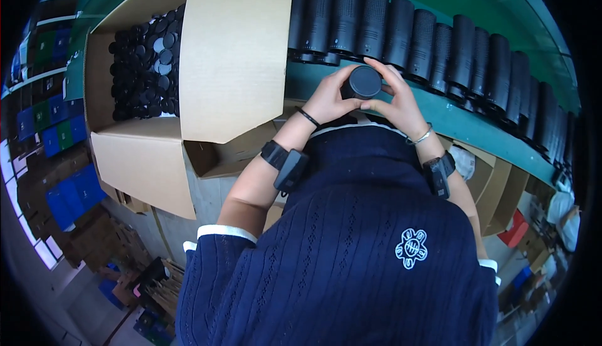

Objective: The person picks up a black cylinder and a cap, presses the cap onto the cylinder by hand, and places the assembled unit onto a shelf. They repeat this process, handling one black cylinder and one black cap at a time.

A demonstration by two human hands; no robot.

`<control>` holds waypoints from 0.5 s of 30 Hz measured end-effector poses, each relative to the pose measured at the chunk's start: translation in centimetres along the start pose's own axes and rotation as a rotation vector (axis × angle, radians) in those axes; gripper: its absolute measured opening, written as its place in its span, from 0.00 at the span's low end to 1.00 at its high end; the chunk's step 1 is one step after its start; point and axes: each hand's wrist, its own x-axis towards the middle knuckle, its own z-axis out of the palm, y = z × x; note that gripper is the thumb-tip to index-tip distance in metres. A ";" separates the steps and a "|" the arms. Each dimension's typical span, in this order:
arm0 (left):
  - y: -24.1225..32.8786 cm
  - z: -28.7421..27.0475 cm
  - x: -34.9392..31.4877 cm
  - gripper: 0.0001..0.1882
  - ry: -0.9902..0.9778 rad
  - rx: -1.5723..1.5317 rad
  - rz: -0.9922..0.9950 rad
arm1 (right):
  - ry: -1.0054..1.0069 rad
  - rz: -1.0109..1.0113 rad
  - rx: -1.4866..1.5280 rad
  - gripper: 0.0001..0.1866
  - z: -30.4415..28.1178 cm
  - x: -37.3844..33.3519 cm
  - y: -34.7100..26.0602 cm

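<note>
Both hands close round a black cylinder (365, 83), whose flat round black top faces up towards me. My left hand (330, 98) wraps its left side, and my right hand (400, 104) grips its right side with the index finger along the far edge. The thumbs come together at the near rim. Just beyond the hands, a long row of similar black cylinders (376, 23) with textured sides stands on the green bench (433, 104). To the left, an open cardboard box (235, 51) holds many loose round black caps (141, 73); a few show grey faces.
An open carton (229, 152) sits low beside the left forearm. Another carton (501, 189) stands below the bench at the right, near a red container (514, 229). Blue bins (75, 194) and stacked boxes line the far left.
</note>
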 end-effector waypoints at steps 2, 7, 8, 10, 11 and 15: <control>0.2 0.5 0.0 0.36 -0.017 0.088 0.054 | 0.019 -0.022 0.025 0.35 -0.2 -0.5 0.4; 1.0 2.0 -0.2 0.35 0.110 0.320 0.072 | 0.068 0.007 0.172 0.36 0.4 -0.9 0.9; 0.7 2.1 -0.3 0.34 0.132 0.336 0.065 | 0.095 0.012 0.174 0.36 0.6 -0.8 0.7; 0.8 2.7 -0.2 0.33 0.165 0.350 0.079 | 0.126 0.022 0.176 0.35 0.8 -1.0 0.8; 0.8 3.0 -0.2 0.32 0.200 0.365 0.095 | 0.168 -0.002 0.128 0.35 1.0 -1.1 1.2; 0.5 3.3 0.7 0.32 0.257 0.435 0.125 | 0.199 -0.005 0.040 0.34 0.7 -0.3 1.3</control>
